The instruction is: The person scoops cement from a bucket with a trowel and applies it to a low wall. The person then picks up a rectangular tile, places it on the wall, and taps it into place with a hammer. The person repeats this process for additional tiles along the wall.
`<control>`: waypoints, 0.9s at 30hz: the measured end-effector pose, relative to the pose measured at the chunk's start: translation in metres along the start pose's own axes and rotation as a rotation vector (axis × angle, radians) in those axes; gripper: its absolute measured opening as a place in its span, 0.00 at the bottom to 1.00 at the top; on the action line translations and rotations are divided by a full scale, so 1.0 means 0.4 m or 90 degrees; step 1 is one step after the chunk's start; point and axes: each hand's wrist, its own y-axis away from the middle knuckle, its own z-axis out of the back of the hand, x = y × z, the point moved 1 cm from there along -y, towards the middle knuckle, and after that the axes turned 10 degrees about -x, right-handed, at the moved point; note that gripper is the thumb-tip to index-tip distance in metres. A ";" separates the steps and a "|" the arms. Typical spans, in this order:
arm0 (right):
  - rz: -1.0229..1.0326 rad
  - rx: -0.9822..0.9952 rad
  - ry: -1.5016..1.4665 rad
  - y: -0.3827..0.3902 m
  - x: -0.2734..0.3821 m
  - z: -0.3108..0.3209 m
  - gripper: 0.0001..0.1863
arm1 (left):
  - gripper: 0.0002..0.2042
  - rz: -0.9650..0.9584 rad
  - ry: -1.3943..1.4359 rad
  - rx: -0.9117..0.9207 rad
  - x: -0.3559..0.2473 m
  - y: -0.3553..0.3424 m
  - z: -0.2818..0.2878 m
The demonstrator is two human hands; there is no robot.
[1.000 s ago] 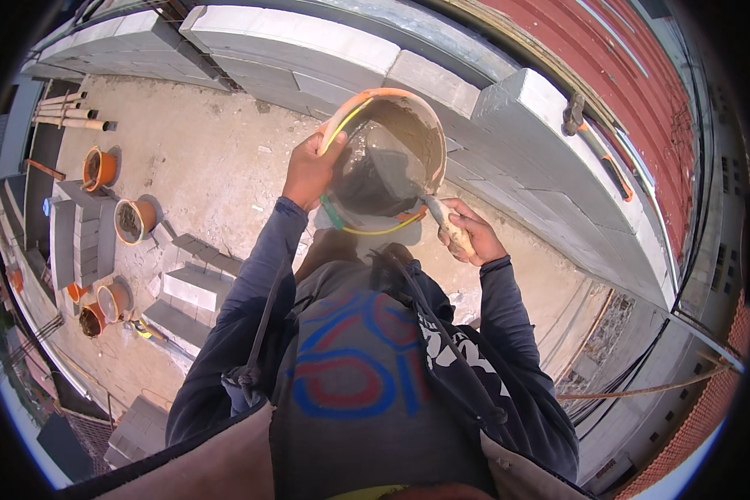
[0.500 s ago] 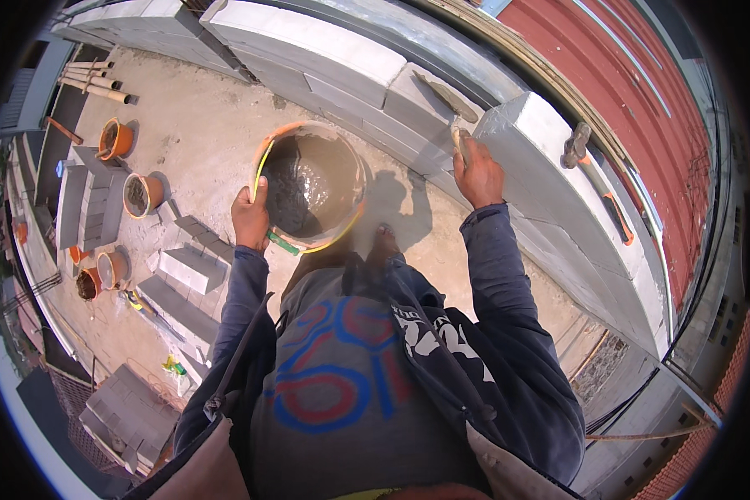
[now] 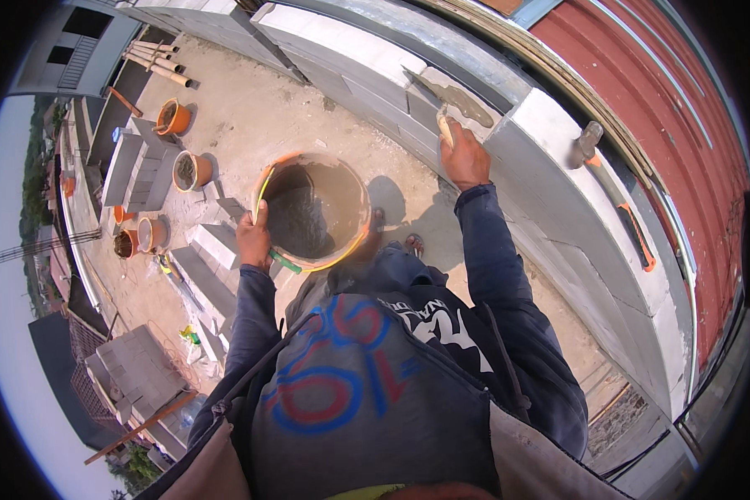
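Note:
My left hand [image 3: 254, 239] is closed on the rim and yellow-green handle of an orange bucket [image 3: 365, 196], which it holds in front of my body. Wet grey mortar [image 3: 304, 208] lies inside the bucket. Out to the right, my right hand [image 3: 467, 160] grips the pale handle of a trowel [image 3: 426, 87]. The trowel's blade is tilted over the top of the block wall [image 3: 342, 33]. A patch of mortar [image 3: 468, 105] lies on a lower step of the wall, beside a raised pale block [image 3: 535, 125].
A hammer [image 3: 617, 196] with an orange-and-black handle rests on the wall top at right. Beyond the wall is red corrugated sheeting [image 3: 642, 92]. Several orange buckets [image 3: 193, 171] and stacked grey blocks [image 3: 137, 167] stand at left. Bamboo poles [image 3: 158, 62] lie at far left.
The trowel blade has turned on edge and shifted left, and mortar now shows spread on the wall step. The bucket sits a little lower in the view, which has also swung.

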 end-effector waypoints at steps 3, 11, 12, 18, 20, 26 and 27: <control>0.107 -0.034 -0.135 0.037 0.020 0.074 0.25 | 0.24 -0.012 -0.002 0.019 -0.056 0.040 -0.046; 0.308 0.315 0.011 0.217 0.070 0.190 0.22 | 0.25 -0.131 0.031 0.190 -0.235 0.092 -0.195; 0.298 0.318 0.025 0.241 0.060 0.163 0.22 | 0.25 -0.143 0.024 0.211 -0.273 0.105 -0.216; 0.208 0.338 -0.007 0.269 0.058 0.203 0.23 | 0.21 -0.247 -0.033 0.292 -0.370 0.121 -0.312; 0.153 0.379 -0.001 0.265 0.071 0.214 0.24 | 0.18 -0.247 -0.029 0.319 -0.383 0.116 -0.342; 0.091 0.342 -0.347 0.310 0.071 0.075 0.23 | 0.24 -0.291 -0.005 0.336 -0.371 0.132 -0.435; -0.069 0.450 -0.462 0.304 0.071 0.063 0.23 | 0.22 -0.281 -0.017 0.342 -0.361 0.119 -0.438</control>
